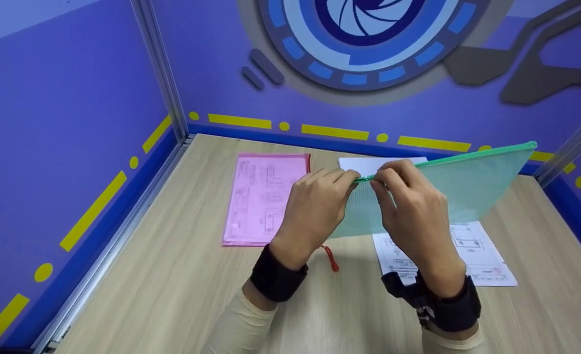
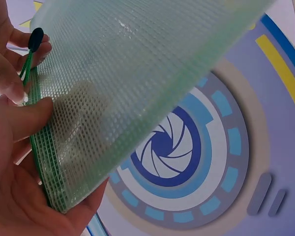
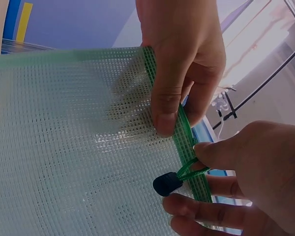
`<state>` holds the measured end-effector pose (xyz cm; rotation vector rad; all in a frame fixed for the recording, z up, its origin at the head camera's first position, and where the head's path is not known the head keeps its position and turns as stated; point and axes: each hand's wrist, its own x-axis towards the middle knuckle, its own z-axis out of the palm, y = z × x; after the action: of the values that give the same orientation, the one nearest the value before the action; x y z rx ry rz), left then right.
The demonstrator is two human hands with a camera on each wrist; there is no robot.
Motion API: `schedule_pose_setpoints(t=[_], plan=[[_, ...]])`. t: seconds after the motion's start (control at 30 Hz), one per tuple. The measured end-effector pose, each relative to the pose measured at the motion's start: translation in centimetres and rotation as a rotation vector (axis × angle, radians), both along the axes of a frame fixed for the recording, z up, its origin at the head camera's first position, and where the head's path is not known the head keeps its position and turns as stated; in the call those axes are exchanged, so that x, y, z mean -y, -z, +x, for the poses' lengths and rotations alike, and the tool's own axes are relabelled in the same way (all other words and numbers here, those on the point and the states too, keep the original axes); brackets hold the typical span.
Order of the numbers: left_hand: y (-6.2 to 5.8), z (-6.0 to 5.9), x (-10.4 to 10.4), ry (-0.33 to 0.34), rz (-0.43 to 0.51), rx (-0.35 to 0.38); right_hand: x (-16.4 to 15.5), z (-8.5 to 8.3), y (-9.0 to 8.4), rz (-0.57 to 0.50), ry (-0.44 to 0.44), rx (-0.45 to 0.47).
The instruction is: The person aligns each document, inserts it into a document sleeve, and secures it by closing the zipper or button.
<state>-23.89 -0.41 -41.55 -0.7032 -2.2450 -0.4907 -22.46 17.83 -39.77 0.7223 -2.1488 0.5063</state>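
A translucent green mesh zipper pouch [image 1: 477, 184] is held up on a slant above the table, its zipper edge at the top. My left hand [image 1: 317, 204] grips that edge near one end, with the thumb [image 2: 32, 117] on one face and fingers behind. Close beside it, my right hand [image 1: 413, 211] pinches the zipper slider at its green cord loop. A dark pull tab [image 3: 167, 184] hangs from the loop by the right fingertips. The pouch looks flat, and I cannot tell whether anything is inside it.
A pink zipper pouch [image 1: 258, 201] holding a printed drawing lies left of the hands, its red pull cord [image 1: 331, 259] on the table [image 1: 172, 275]. White printed sheets [image 1: 492, 260] lie under and behind the green pouch. Blue-purple panels [image 1: 64, 123] stand around the table.
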Motion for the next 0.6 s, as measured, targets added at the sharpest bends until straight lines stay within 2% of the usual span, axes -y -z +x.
schedule_pose_setpoints(t=[0.3, 0.6], plan=[[-0.01, -0.36, 0.37, -0.026, -0.005, -0.006, -0.16, -0.24, 0.05, 0.037, -0.011, 0.006], [0.07, -0.6, 0.63, -0.021, -0.004, 0.018, -0.48, -0.31, 0.1, 0.084, 0.017, 0.061]])
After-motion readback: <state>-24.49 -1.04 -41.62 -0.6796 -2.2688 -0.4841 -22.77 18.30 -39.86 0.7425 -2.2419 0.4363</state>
